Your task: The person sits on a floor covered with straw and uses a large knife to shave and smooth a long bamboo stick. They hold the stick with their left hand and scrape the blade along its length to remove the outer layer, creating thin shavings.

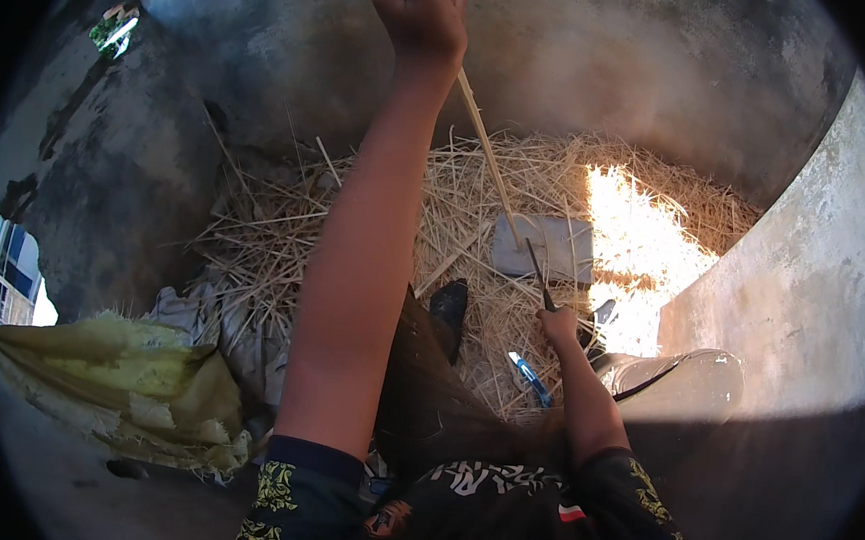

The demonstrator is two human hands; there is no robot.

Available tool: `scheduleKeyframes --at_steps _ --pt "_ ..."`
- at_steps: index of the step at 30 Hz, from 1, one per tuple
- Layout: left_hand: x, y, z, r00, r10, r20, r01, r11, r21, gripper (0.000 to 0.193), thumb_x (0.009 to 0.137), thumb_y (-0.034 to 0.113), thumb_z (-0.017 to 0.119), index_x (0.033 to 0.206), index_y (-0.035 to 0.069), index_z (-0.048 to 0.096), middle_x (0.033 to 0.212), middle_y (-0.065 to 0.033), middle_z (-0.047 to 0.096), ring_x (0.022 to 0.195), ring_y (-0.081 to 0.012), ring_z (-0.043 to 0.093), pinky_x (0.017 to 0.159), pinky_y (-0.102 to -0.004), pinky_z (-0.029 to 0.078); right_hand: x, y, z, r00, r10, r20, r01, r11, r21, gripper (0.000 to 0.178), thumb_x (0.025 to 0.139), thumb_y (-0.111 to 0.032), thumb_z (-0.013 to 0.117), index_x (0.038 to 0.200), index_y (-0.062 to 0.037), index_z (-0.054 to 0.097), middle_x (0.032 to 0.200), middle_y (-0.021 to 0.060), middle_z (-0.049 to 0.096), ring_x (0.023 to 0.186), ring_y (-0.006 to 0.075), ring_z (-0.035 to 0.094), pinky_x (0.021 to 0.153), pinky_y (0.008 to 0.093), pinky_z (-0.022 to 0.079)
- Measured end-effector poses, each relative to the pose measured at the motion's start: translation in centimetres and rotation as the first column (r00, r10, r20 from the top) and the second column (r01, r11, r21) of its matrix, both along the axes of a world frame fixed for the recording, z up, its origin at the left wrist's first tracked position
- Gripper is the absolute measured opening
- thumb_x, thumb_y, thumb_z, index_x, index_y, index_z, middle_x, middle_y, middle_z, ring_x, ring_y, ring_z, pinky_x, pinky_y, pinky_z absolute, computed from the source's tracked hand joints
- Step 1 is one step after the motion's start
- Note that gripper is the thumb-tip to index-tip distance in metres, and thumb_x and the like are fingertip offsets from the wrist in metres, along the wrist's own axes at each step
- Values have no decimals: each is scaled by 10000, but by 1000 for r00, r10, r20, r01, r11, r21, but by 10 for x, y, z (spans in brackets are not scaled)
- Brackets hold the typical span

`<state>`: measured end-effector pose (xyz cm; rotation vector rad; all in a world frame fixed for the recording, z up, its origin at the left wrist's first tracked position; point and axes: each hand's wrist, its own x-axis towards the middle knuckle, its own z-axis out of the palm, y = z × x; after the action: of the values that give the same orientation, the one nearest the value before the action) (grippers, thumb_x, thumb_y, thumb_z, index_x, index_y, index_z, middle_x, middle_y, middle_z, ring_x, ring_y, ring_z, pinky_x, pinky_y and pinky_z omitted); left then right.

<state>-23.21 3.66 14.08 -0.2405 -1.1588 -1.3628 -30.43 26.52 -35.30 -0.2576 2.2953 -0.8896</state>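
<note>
My left hand [420, 13], raised at the top of the head view, is closed in a fist around the upper end of a long pale strip of wood or bamboo [485, 151]. The strip slants down to a grey block [567, 241] lying on the shavings. Lower right, my right hand [557, 327] grips a knife by its handle. The dark narrow blade of the knife [536, 264] points up and left, its tip near the strip's lower end over the block. A blue utility knife [529, 378] rests on the shavings beside my right forearm.
Pale shavings and thin strips [520, 166] are heaped against the stained wall [617, 72], with bright sunlight at right. A worn yellow-green sack [114, 378] lies at left. A pale rounded container [701, 379] sits at right. My dark-covered foot [447, 316] is near the block.
</note>
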Motion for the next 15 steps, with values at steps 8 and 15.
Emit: scheduleKeyframes --at_steps 8,15 --pt "36 12 -5 984 171 44 -167 983 -80 576 999 610 406 629 184 291 527 70 230 386 -68 232 364 -247 194 35 7 60 733 318 -601 -243 948 204 289 829 -251 680 1026 -40 664 1092 183 687 1025 364 669 859 483 531" --pt "42 18 3 902 -426 68 428 903 -28 589 953 702 377 756 148 353 575 37 296 470 -89 285 436 -254 245 83 42 -63 736 664 -130 -511 671 537 304 786 -201 685 1067 -86 711 1129 129 698 1071 323 674 862 508 539"
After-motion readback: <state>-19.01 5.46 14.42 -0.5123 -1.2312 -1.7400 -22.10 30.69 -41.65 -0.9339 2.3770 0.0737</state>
